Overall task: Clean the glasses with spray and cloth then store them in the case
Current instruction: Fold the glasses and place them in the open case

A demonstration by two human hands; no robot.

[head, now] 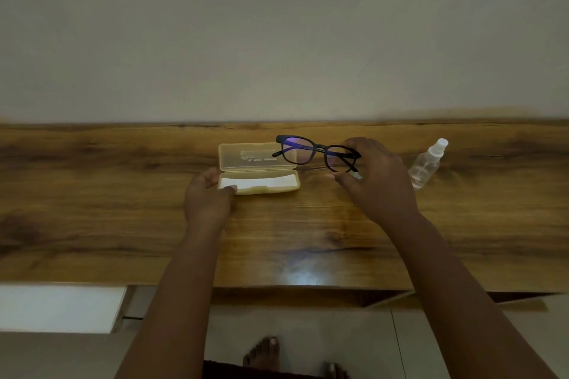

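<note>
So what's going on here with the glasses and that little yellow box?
A person stands at a wooden table. Their right hand holds a pair of dark-framed glasses by one end, lifted beside the open yellow case. Their left hand grips the case's left end, fingers over its rim. Something white lies inside the case, possibly the cloth. A small clear spray bottle stands untouched to the right.

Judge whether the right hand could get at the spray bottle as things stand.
Probably not yet: the right hand grips the glasses. The spray bottle stands just beside it on the table, nothing between.
</note>
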